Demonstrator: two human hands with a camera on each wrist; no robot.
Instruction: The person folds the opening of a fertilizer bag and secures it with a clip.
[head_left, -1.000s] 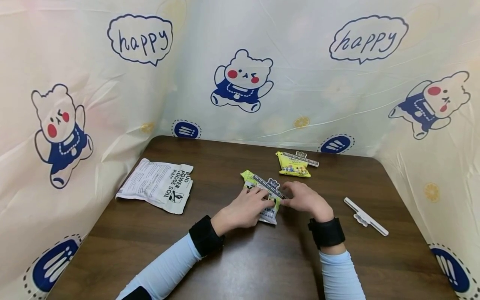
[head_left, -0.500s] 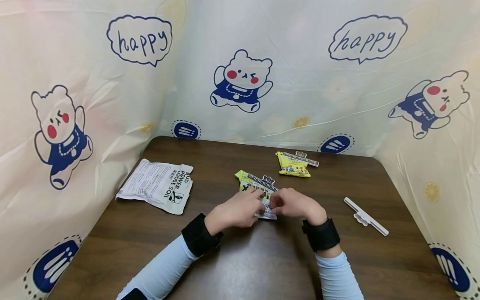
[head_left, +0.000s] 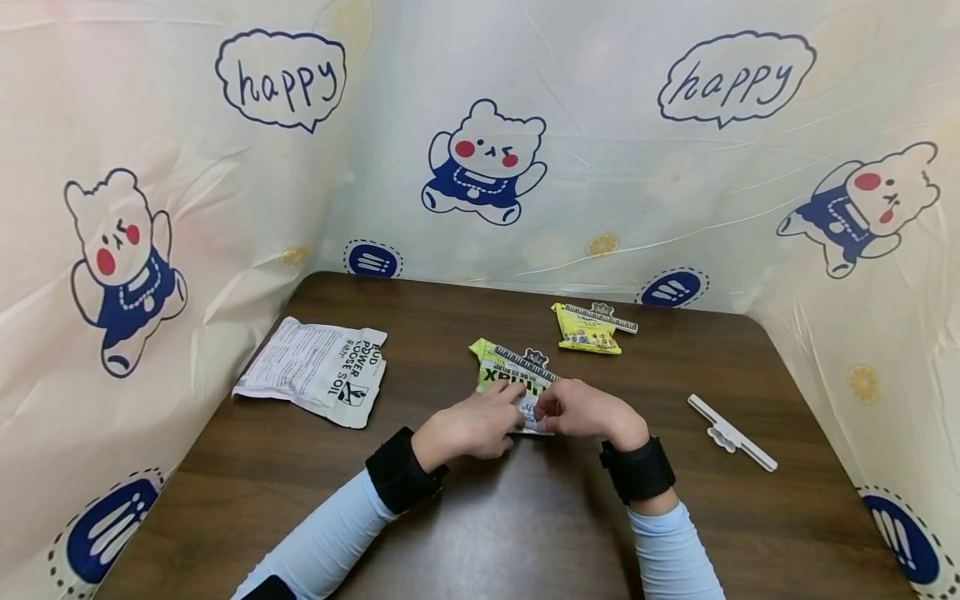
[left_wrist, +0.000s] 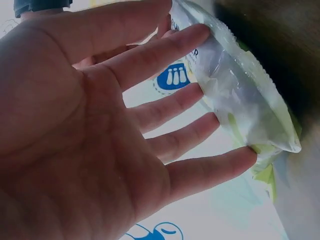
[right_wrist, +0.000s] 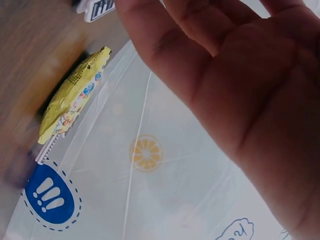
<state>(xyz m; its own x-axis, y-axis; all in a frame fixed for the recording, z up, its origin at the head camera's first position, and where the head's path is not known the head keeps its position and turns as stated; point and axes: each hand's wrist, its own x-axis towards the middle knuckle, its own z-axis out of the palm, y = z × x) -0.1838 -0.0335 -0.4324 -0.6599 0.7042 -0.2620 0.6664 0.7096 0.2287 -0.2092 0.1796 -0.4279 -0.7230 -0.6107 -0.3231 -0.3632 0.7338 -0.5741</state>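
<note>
A small green-and-white printed bag point(head_left: 491, 367) lies mid-table in the head view, with a bag clip point(head_left: 517, 360) patterned like piano keys across its far end. My left hand point(head_left: 480, 421) spreads its fingers over the near left part of the bag. In the left wrist view, the straight fingers point(left_wrist: 195, 167) reach the bag's point(left_wrist: 240, 100) surface with their tips. My right hand point(head_left: 588, 410) is at the bag's near right edge, thumb and forefinger slightly bent with the tips at the surface. The right wrist view cuts off those fingertips.
Behind on the right lies a yellow snack bag point(head_left: 588, 340) with a similar clip point(head_left: 600, 317). A loose white clip point(head_left: 731, 433) rests at the right. At the left lies a larger white pouch point(head_left: 315, 367). A printed curtain point(head_left: 622, 192) surrounds the brown table point(head_left: 495, 533).
The green-and-white bag has shifted slightly left with its clip, and more of its print shows. My right hand has moved left and nearer, from the clip's end to the bag's near right edge.
</note>
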